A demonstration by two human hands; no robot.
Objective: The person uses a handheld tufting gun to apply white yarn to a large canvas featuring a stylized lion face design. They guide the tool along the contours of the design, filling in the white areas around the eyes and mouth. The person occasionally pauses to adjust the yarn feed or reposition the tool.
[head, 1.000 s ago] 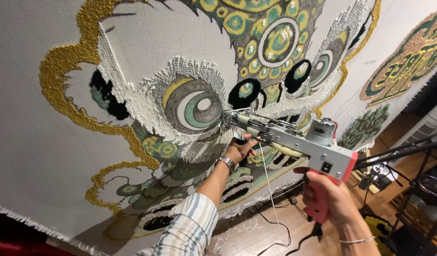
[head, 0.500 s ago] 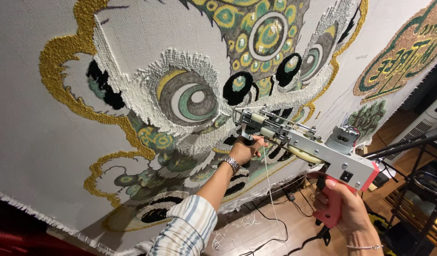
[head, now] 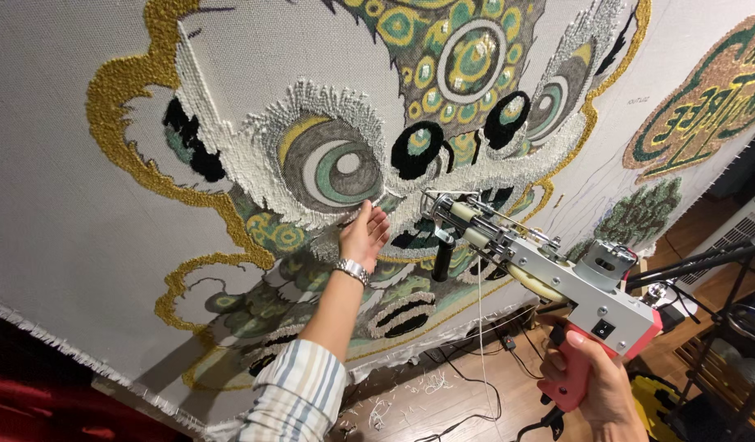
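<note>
Tufting gun [head: 549, 278], silver metal body with pink handle, held in right hand [head: 594, 385]; fingers wrapped tight round the pink grip at lower right of view. Gun points up and left toward the cloth; its needle end sits near the tufted surface, just below the black nose patches. Cannot tell whether the tip touches the cloth. Black front handle [head: 443, 258] hangs free under the barrel, not gripped. Thin white yarn [head: 479, 327] drops straight down from the gun body.

Left hand [head: 363, 236] open, fingers spread, fingertips pressed on the tufted pile at the lower edge of the large grey-green eye [head: 332, 172]. Nothing clamped in it. Silver wristwatch [head: 352, 270] on the wrist; striped sleeve [head: 300, 393] covers the forearm near the bottom edge.

Hands well apart, left on cloth, right on gun.

Backing cloth [head: 58, 205] grey, stretched, fills most of view. Design: lion-like face with white looped fur, gold outline [head: 124, 98], green and yellow circle patterns on the forehead. Second round motif [head: 705, 106] in green and gold at upper right.

Wooden floor [head: 443, 393] below, with yarn scraps and black cables lying on it. Black metal stand [head: 721, 262] at right edge.
</note>
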